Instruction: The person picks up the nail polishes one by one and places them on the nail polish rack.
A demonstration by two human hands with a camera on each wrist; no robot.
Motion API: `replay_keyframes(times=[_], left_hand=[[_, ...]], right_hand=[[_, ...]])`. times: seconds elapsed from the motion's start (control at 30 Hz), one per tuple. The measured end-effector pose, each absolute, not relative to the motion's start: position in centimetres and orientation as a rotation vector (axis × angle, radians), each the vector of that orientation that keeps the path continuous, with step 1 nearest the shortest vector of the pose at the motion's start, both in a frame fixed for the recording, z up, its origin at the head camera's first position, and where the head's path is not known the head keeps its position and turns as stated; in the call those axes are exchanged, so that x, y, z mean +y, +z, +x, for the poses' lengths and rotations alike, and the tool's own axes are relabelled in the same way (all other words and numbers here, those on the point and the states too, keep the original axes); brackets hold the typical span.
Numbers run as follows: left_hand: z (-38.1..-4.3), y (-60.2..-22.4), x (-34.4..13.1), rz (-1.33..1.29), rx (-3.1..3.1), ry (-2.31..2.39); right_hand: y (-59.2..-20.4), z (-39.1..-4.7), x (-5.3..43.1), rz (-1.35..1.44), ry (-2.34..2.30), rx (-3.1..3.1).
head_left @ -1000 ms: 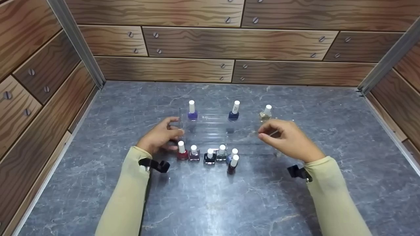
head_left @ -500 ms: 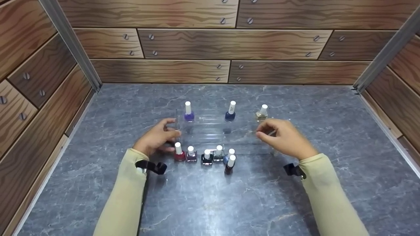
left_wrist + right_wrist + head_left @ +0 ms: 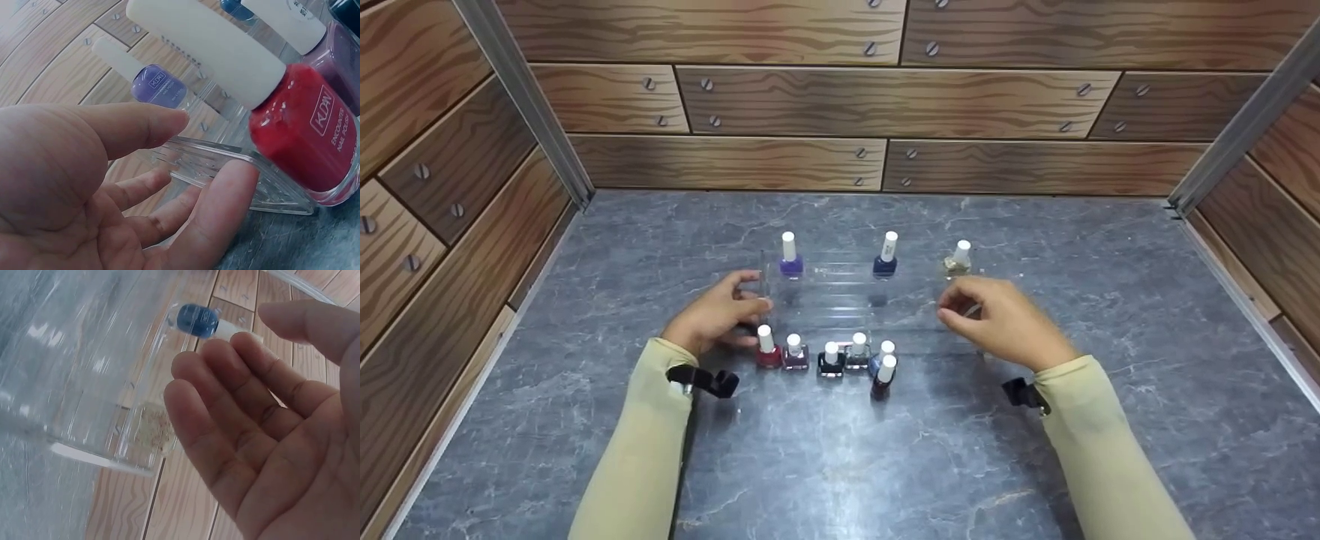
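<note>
A clear tiered display rack [image 3: 840, 300] stands mid-table. My left hand [image 3: 720, 311] holds its left side panel, thumb at the panel's edge and fingers along the outside. Close by this hand is a red nail polish bottle [image 3: 309, 135] with a white cap. My right hand [image 3: 994, 315] hovers over the rack's right end with loosely curled fingers and nothing in them. On the rack's rear tier are a purple bottle [image 3: 791, 265], a dark blue bottle [image 3: 885, 265] and a gold glitter bottle [image 3: 956, 265], partly seen through clear plastic in the right wrist view.
Along the rack's front are a mauve bottle [image 3: 795, 358], a black bottle [image 3: 831, 364], a grey bottle [image 3: 857, 355], a blue bottle [image 3: 876, 364] and a dark bottle [image 3: 881, 386] before it. Wood-patterned walls [image 3: 840, 101] enclose the grey marbled table [image 3: 840, 465].
The head view has shifted slightly. My right hand has drawn a little left and down, away from the gold bottle. My left hand stays at the rack's side; the bottles keep their places.
</note>
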State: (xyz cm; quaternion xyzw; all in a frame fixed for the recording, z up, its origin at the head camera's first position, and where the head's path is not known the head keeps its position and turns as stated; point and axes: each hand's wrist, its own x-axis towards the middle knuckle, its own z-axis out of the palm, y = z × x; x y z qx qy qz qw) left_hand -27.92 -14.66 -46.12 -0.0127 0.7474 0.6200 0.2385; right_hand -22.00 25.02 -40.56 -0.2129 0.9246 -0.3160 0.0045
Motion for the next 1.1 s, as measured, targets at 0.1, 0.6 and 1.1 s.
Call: replay_keyframes(times=[0.1, 0.6, 1.1], left_hand=[[-27.9, -46.2, -14.7, -0.030, 2.049, 1.701], [-27.8, -46.2, -14.7, -0.046, 2.059, 1.702], [-28.0, -46.3, -14.5, -0.042, 2.056, 1.700]], right_hand=[[-40.8, -21.7, 24.2, -0.791, -1.028, 2.812], [-42.3, -21.2, 21.7, -1.143, -0.970, 2.490], [-42.1, -21.0, 21.1, -1.226, -0.871, 2.528]])
